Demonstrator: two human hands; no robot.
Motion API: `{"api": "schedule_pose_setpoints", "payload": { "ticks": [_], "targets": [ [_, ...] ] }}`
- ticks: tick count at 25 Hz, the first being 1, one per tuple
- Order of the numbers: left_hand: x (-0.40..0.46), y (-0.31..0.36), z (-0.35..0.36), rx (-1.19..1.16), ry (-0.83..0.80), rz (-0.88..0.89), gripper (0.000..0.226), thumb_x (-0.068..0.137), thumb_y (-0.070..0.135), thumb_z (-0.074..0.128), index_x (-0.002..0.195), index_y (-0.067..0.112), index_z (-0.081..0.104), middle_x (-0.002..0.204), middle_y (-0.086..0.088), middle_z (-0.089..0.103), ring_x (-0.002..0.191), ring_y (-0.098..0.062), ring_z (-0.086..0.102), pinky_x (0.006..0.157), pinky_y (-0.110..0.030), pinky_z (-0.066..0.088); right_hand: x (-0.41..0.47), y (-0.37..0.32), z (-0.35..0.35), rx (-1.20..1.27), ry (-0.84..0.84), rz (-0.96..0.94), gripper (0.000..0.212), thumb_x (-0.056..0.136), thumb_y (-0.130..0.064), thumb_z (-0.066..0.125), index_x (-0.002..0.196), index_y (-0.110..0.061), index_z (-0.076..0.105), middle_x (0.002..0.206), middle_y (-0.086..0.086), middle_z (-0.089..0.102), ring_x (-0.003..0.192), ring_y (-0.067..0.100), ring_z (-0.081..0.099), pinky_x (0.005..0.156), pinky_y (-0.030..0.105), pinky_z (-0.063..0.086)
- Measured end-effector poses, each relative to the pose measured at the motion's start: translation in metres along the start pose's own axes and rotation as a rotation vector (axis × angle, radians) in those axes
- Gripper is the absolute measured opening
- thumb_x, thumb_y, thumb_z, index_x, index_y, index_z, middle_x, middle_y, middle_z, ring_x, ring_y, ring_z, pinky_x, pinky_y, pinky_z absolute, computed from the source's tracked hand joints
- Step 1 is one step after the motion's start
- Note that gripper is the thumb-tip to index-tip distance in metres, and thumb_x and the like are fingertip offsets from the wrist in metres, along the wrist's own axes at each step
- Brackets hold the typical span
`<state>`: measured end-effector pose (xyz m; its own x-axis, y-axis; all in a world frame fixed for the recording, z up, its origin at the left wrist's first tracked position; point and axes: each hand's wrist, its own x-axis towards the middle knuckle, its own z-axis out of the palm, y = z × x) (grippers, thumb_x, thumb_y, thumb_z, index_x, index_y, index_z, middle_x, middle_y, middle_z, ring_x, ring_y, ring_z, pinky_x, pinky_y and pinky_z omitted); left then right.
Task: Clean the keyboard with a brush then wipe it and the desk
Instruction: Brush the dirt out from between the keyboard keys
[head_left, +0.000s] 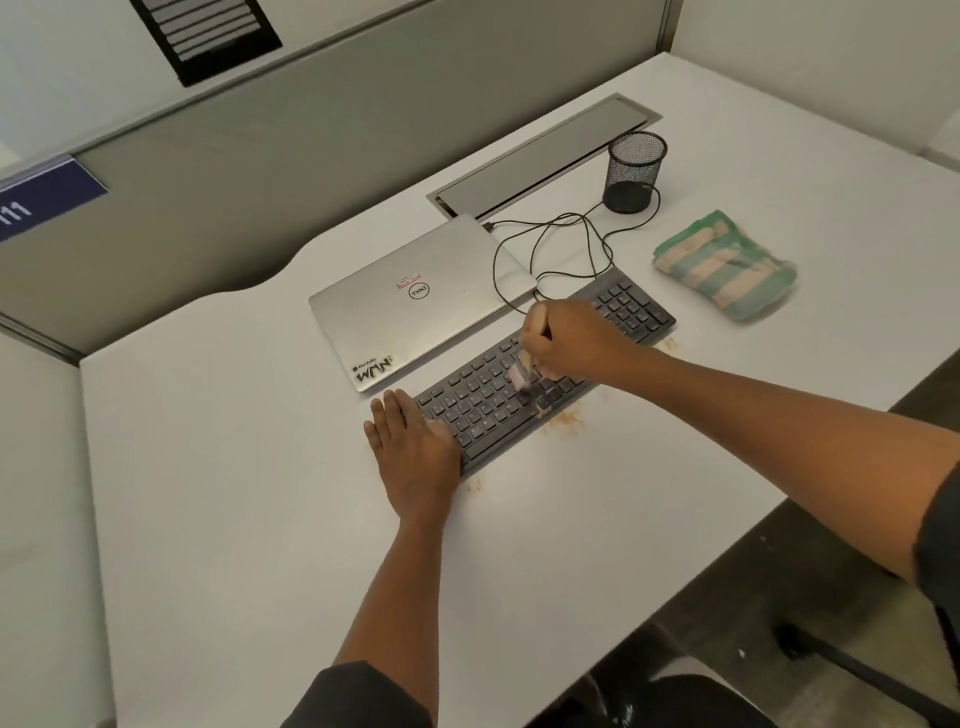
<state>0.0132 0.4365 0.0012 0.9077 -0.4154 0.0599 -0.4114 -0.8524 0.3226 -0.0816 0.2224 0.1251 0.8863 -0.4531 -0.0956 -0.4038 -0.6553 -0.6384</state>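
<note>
Two bare hands are on the job here, both over a black keyboard (545, 374) that lies at a slant across the white desk (260, 519). Nearest us, the left hand (410, 447) lies flat with fingers straight and together, pressing down on the keyboard's near-left end, palm covering that corner. Just past it, brownish crumbs (563, 423) speckle the desk along the keyboard's front edge, with another small patch (474, 484) beside the left wrist and a faint one by the far-right corner. Over the middle keys, the right hand (571, 340) is curled in a fist around a small brush (524, 371). The handle top pokes up out of the fist, the pale bristle end is angled down onto the keys, and the bristles themselves are blurred and hard to make out. The keyboard's numeric pad sticks out clear beyond the right hand. Just behind the keyboard, a closed silver Dell laptop (415, 306) lies with a sticker on its near corner. A thin black cable (566, 244) loops loosely from the laptop's far edge over toward the keyboard. Off to the right, well apart from both hands, sits a folded green-and-beige striped cloth (727, 265). Farther back stands a black mesh pen cup (634, 171), beside a long grey cable hatch (540, 156) set into the desk.
</note>
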Motion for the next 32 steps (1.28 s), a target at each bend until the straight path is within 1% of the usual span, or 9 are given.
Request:
{"api": "schedule_pose_setpoints", "payload": {
  "ticks": [3,7,10,15,18,21,27,29,32],
  "targets": [
    [0.0,0.0,0.0,-0.02,0.002,-0.005,0.062,0.099,0.019,0.039,0.155,-0.002,0.026,0.162,-0.017,0.03,0.154,-0.032,0.015,0.127,-0.045,0.004,-0.006,-0.001,0.007,-0.122,-0.074,0.022,0.026,0.09,-0.017,0.055,0.064,-0.015,0.058,0.065,0.0,0.063,0.056,0.012,0.059,0.057,0.027,0.048],
    [-0.001,0.001,0.0,-0.029,0.013,-0.004,0.062,0.099,0.018,0.04,0.155,-0.003,0.026,0.162,-0.018,0.03,0.154,-0.032,0.016,0.127,-0.045,0.005,-0.002,0.0,0.003,-0.131,-0.096,0.035,0.023,0.09,-0.018,0.057,0.07,-0.009,0.064,0.062,0.003,0.066,0.056,0.016,0.065,0.06,0.029,0.054],
    [-0.002,0.001,0.0,-0.024,0.012,-0.001,0.063,0.099,0.019,0.04,0.156,-0.003,0.025,0.163,-0.018,0.029,0.155,-0.032,0.014,0.127,-0.045,0.004,-0.001,-0.002,0.003,-0.054,-0.041,-0.014,0.028,0.093,-0.019,0.056,0.066,-0.015,0.06,0.063,-0.003,0.063,0.057,0.009,0.061,0.059,0.025,0.05],
    [-0.001,0.0,0.002,-0.006,0.0,-0.01,0.064,0.1,0.021,0.037,0.157,-0.002,0.022,0.165,-0.017,0.025,0.156,-0.031,0.011,0.128,-0.044,0.002,-0.015,0.003,0.007,-0.112,-0.134,-0.042,0.037,0.088,-0.007,0.052,0.053,-0.017,0.048,0.056,-0.003,0.051,0.054,0.012,0.05,0.055,0.025,0.039],
    [-0.003,0.001,0.002,0.002,0.012,-0.007,0.063,0.1,0.021,0.036,0.157,-0.001,0.022,0.165,-0.017,0.025,0.156,-0.03,0.011,0.128,-0.044,0.002,-0.011,0.001,0.0,-0.115,-0.127,-0.047,0.036,0.099,-0.018,0.045,0.065,-0.01,0.056,0.065,0.005,0.059,0.061,0.019,0.057,0.063,0.032,0.05],
    [-0.003,0.002,0.001,0.002,0.018,0.002,0.063,0.099,0.02,0.036,0.156,-0.002,0.023,0.164,-0.017,0.026,0.155,-0.031,0.012,0.128,-0.044,0.002,-0.006,-0.001,-0.002,-0.074,-0.069,-0.115,0.026,0.098,-0.021,0.047,0.074,-0.017,0.057,0.085,0.005,0.068,0.08,0.018,0.064,0.074,0.033,0.051],
    [-0.002,0.003,0.002,0.014,0.007,0.001,0.063,0.099,0.022,0.037,0.156,-0.002,0.023,0.163,-0.017,0.027,0.155,-0.032,0.012,0.127,-0.046,0.005,-0.008,0.012,0.006,-0.139,-0.163,-0.103,0.018,0.097,-0.018,0.05,0.089,-0.006,0.062,0.078,0.002,0.064,0.064,0.011,0.055,0.053,0.019,0.038],
    [-0.002,0.001,0.002,0.019,0.016,-0.001,0.062,0.099,0.02,0.036,0.155,-0.002,0.025,0.162,-0.017,0.029,0.154,-0.033,0.014,0.127,-0.047,0.006,-0.008,0.013,0.003,-0.068,-0.205,-0.08,0.019,0.097,-0.017,0.05,0.091,-0.006,0.063,0.077,0.002,0.068,0.057,0.009,0.058,0.051,0.019,0.043],
    [-0.003,0.002,0.002,0.014,0.026,-0.001,0.061,0.098,0.018,0.034,0.155,-0.002,0.025,0.161,-0.018,0.029,0.154,-0.033,0.015,0.127,-0.046,0.006,-0.007,0.011,0.0,0.043,-0.126,-0.118,0.015,0.099,-0.019,0.049,0.092,-0.009,0.059,0.076,0.001,0.068,0.062,0.01,0.063,0.056,0.027,0.05]
  ]
}}
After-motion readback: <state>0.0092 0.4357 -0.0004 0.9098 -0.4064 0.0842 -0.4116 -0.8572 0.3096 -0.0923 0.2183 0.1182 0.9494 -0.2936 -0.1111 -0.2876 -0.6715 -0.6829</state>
